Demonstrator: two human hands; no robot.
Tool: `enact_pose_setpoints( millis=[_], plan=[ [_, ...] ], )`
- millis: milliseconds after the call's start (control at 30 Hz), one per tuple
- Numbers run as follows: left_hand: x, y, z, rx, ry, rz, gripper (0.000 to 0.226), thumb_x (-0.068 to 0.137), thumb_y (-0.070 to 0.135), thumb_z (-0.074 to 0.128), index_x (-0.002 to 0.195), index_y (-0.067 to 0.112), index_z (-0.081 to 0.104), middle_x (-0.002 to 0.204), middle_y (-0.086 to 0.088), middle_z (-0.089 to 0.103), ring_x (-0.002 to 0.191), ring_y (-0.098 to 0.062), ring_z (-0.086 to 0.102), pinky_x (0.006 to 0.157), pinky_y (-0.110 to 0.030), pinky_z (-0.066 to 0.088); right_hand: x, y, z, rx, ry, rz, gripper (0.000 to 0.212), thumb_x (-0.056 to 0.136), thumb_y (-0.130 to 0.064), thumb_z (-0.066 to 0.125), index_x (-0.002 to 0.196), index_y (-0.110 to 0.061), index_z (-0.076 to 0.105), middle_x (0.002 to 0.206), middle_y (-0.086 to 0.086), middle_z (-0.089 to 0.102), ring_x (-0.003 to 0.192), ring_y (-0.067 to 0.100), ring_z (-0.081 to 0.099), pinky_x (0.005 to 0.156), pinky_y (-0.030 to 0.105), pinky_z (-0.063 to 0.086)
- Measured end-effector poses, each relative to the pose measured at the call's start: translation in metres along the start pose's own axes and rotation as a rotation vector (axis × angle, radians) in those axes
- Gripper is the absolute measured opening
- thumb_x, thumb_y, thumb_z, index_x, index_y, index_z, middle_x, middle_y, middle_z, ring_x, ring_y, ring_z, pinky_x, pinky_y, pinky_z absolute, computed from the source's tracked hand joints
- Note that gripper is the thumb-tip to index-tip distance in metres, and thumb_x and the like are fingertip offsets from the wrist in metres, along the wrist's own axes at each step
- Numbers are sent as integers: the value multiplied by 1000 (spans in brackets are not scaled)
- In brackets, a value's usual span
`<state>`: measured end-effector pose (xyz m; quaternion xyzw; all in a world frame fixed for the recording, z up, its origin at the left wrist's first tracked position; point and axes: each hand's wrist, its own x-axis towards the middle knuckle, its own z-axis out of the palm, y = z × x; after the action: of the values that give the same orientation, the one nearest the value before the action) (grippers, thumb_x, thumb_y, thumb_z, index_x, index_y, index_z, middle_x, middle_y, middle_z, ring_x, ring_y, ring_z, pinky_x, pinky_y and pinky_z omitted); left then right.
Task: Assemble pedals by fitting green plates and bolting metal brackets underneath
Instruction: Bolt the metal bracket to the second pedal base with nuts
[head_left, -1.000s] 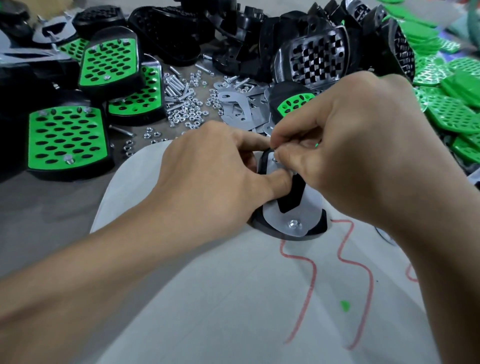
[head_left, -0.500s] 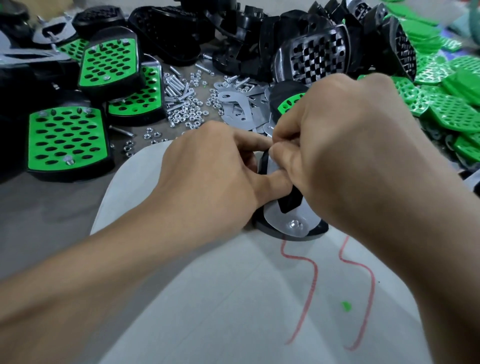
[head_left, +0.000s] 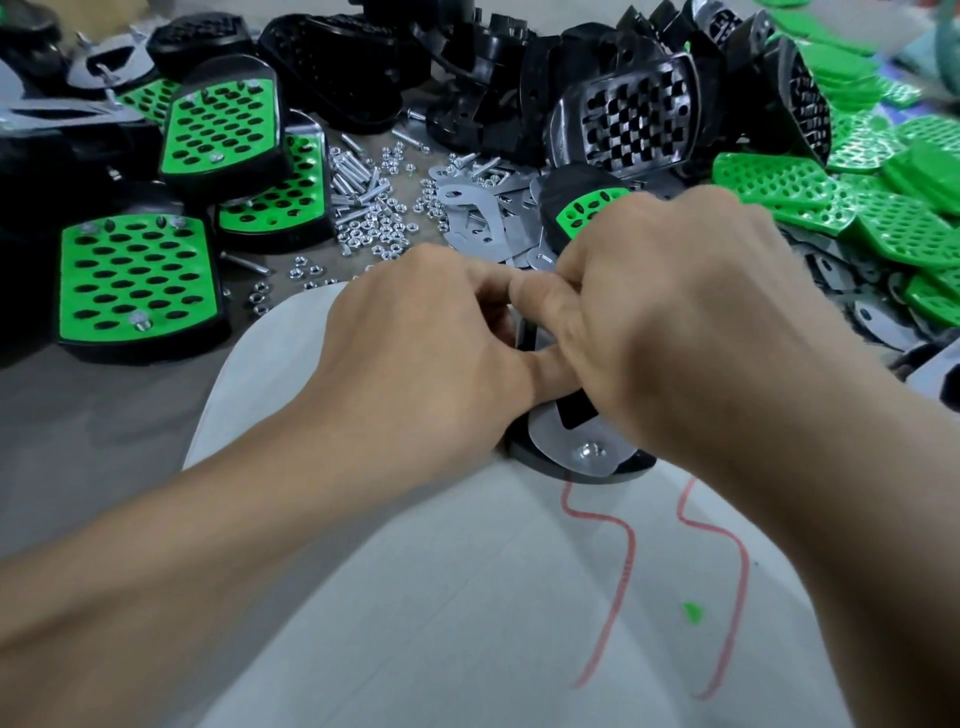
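**Underneath, far-end fastening: pedal axis against the two hands**

Pedal (head_left: 571, 470) lay underside up on the white board (head_left: 467, 597). Its long axis ran from the near edge straight away from the wearer, leaning slightly left at the far end. Metal bracket (head_left: 550, 441) lay along the same axis, with a nut (head_left: 589, 451) seated at its near end. The far end was hidden beneath both hands.

Left hand (head_left: 426, 332) gripped the pedal from its left side, fingers curled, thumb laid across toward the bracket. Right hand (head_left: 670, 312) sat over the far end from the right, fingers curled down. Whatever they pinched could not be seen.

Judgement: the next move turned on the far fixing point, directly under the right hand, so that hand was nearer. Loose nuts (head_left: 384, 228) lay well apart, beyond the board.
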<state>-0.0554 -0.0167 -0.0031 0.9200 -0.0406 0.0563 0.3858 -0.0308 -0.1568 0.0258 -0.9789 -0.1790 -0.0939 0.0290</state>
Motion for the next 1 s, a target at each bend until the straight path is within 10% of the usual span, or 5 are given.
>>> enact_pose_setpoints(
  millis=[100,267,400,633,1000],
  plan=[
    [1,-1,2,11,0,-36,20,58,70,68,68,53,64,59,22,60,54,1,54,48,-21,30,-6,4,-11,232,163,91,63,98,-61,40,53,-17,37,46,2,34,45,24,36,45,28,23],
    [1,-2,2,-48,5,-37,38,58,69,66,94,60,70,65,21,64,56,-1,57,52,-26,37,-12,21,-16,684,54,113,50,100,-51,43,66,-31,74,54,4,59,45,13,47,49,28,33],
    [0,-2,2,-73,5,-33,39,60,69,68,98,59,70,62,15,62,51,-5,54,51,-28,36,-12,33,-8,882,-75,99,56,102,-39,51,71,2,71,62,29,54,56,37,52,56,21,46],
    [0,-2,2,-70,-13,-47,47,56,71,67,101,57,73,65,17,63,52,-3,54,51,-26,35,-11,36,-11,746,-49,116,46,99,-45,55,70,-18,78,49,-6,63,41,5,49,43,19,37],
    [1,-2,1,-65,-15,-45,43,57,71,66,98,60,71,62,16,62,50,-3,53,51,-27,34,-13,33,-15,741,-74,91,31,80,-12,67,76,-40,79,57,8,66,43,14,44,38,25,35]
  ],
)
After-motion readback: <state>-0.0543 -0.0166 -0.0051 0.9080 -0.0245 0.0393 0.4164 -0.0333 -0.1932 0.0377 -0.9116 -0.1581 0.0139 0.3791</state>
